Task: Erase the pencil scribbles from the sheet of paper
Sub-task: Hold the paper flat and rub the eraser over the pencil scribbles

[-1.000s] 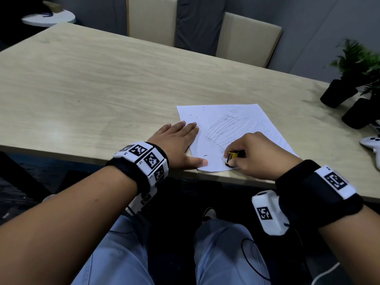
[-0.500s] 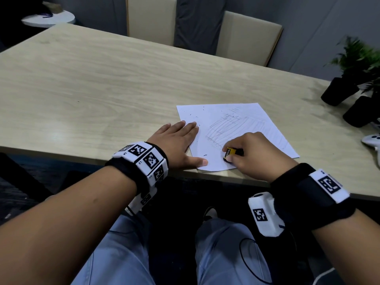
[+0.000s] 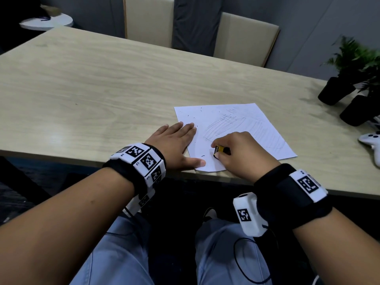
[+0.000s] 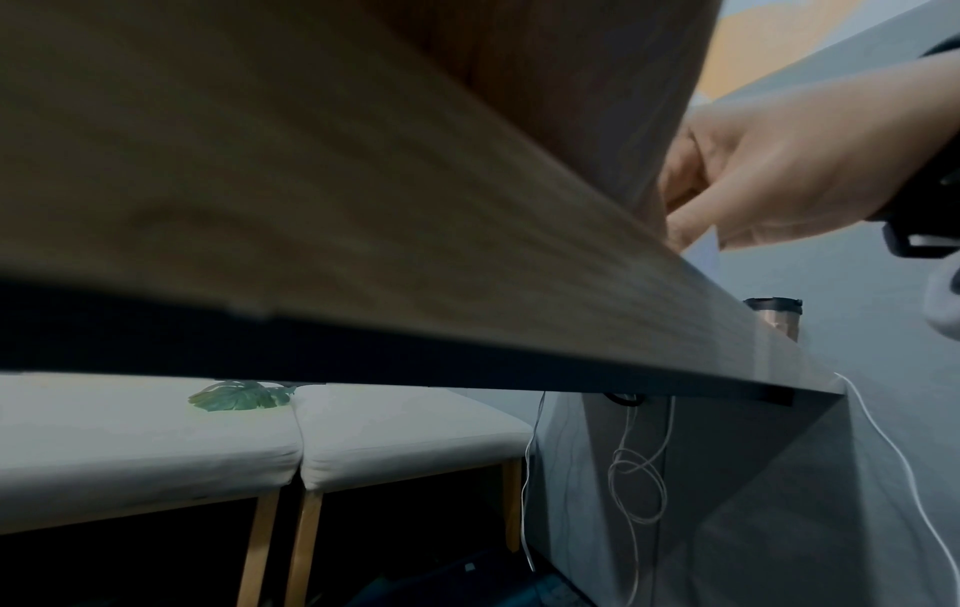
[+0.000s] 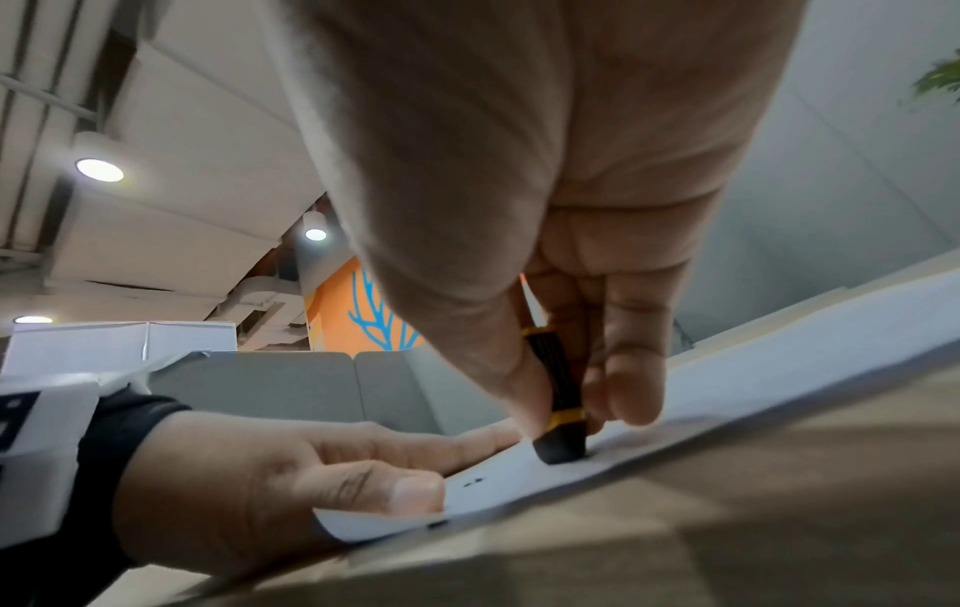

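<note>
A white sheet of paper [image 3: 242, 128] with faint pencil scribbles [image 3: 228, 126] lies near the front edge of the wooden table [image 3: 102, 79]. My left hand [image 3: 174, 145] lies flat on the sheet's left edge, fingers straight, thumb on the near corner. My right hand [image 3: 236, 153] pinches a black and yellow eraser [image 3: 219, 150] and holds its black tip down on the paper near the front edge. In the right wrist view the eraser [image 5: 558, 419] stands upright on the paper [image 5: 727, 390], with the left hand [image 5: 291, 476] beside it.
Two black pots with green plants [image 3: 337, 89] stand at the table's right side, and a white controller [image 3: 372, 140] lies near them. Two beige chairs [image 3: 244, 36] stand behind the table. Small dark eraser crumbs [image 3: 191, 116] dot the sheet's top left.
My right hand has rubbed the eraser back and forth a little over the sheet's near part. The left hand has stayed pressed on the paper.
</note>
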Action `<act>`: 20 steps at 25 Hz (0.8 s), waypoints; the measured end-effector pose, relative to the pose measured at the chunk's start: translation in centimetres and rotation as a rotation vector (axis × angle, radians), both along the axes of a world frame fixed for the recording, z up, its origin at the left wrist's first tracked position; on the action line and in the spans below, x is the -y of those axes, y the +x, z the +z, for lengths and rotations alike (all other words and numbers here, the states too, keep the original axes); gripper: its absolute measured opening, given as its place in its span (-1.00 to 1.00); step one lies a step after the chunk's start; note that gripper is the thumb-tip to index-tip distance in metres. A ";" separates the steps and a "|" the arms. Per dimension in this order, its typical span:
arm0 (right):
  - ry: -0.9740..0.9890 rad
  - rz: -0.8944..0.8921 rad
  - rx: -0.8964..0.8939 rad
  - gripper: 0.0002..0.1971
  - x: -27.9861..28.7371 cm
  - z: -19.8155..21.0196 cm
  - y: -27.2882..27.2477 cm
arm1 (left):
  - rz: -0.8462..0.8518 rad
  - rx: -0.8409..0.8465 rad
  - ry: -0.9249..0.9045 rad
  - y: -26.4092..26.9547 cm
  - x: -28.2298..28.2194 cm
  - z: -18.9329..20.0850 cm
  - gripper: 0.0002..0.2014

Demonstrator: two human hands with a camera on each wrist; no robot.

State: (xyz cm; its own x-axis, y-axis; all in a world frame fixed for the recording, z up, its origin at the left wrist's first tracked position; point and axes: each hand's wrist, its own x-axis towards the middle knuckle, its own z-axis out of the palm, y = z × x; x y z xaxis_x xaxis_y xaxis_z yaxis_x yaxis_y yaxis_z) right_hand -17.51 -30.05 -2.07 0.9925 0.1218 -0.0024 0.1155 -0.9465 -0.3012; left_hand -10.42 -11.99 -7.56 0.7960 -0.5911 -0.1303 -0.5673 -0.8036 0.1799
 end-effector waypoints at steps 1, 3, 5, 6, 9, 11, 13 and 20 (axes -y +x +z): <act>-0.001 -0.008 -0.015 -0.82 0.3 0.3 -0.4 | 0.000 0.001 0.001 0.0 0.0 0.0 0.01; -0.011 -0.031 -0.060 -0.83 0.7 0.7 -0.7 | 0.001 0.005 -0.002 0.0 0.0 0.0 0.01; 0.026 -0.051 -0.038 -0.84 0.7 0.5 -0.4 | 0.000 0.002 -0.008 0.0 0.0 0.0 0.01; 0.064 -0.069 -0.002 -0.84 0.6 0.3 -0.1 | 0.000 0.004 -0.009 0.0 0.0 0.0 0.01; 0.145 -0.116 0.052 -0.83 0.1 -0.4 0.6 | 0.002 0.002 -0.004 0.0 0.0 0.1 0.00; 0.128 -0.113 0.035 -0.84 0.2 -0.6 0.5 | -0.002 0.007 -0.004 0.0 0.1 0.1 0.00; 0.089 -0.099 0.019 -0.86 0.8 -0.5 0.0 | -0.003 0.004 -0.003 0.1 0.0 0.1 0.00; 0.091 -0.126 0.036 -0.86 1.5 0.1 -0.2 | -0.005 0.000 0.000 0.1 0.0 0.0 0.01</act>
State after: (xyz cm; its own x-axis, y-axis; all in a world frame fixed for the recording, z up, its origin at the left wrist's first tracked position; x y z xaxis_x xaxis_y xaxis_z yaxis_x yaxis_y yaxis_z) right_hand -17.75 -31.52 -2.01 0.9992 -0.0054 0.0392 0.0101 -0.9233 -0.3839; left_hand -10.34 -12.03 -7.53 0.7931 -0.5950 -0.1303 -0.5712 -0.8008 0.1800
